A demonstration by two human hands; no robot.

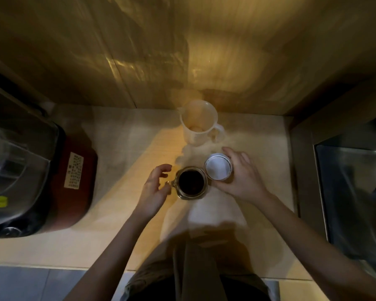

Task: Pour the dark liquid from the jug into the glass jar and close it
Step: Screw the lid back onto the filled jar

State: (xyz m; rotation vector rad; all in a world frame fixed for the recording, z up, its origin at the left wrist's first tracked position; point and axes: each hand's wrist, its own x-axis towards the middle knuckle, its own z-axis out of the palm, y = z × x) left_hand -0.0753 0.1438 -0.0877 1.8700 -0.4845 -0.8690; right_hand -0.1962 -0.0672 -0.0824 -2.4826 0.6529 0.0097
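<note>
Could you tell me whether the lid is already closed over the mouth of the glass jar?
No, the glass jar stands open with dark liquid showing, while the right hand holds the lid beside it.

A pale wooden countertop [258, 170] fills the middle of the frame under warm yellow light, brightest at the centre and dim toward the edges. Behind it, across the whole upper part of the frame, rises a glossy wood-grain wall [182, 51] with streaky reflections. At the left edge sits a dark red appliance [74, 181] with a white label and a clear lid, at the right edge a stainless steel sink [352, 192] is set into the counter, and grey floor tiles [30, 283] show at the lower left.
</note>
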